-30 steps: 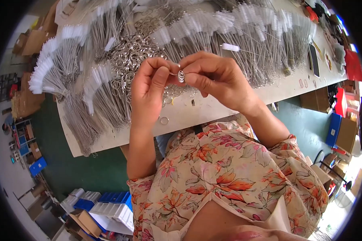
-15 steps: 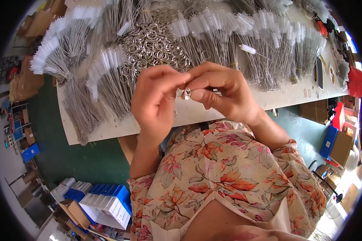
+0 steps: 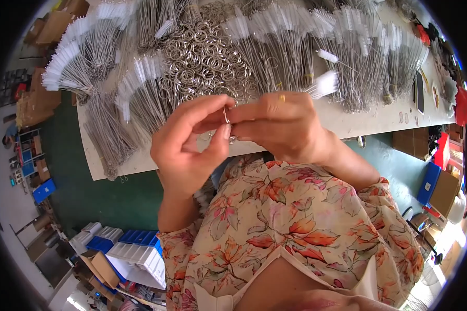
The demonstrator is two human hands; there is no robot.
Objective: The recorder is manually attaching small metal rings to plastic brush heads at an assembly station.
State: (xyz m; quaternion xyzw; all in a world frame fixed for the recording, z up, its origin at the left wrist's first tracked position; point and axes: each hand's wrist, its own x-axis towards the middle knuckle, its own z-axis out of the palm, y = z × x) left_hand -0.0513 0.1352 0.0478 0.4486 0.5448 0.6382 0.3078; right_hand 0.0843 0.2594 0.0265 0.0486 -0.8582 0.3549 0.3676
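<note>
Since the earlier frame, the right hand (image 3: pixel 288 124) has turned its back to the camera, and bright white bristle heads (image 3: pixel 324 85) have appeared just above it. At the centre of the frame, the left hand (image 3: pixel 187 142) pinches a metal ring (image 3: pixel 226 116) between thumb and fingers; the right fingertips press close beside it, though their exact hold cannot be told. Loose rings (image 3: pixel 205 59) heap above, at upper centre.
</note>
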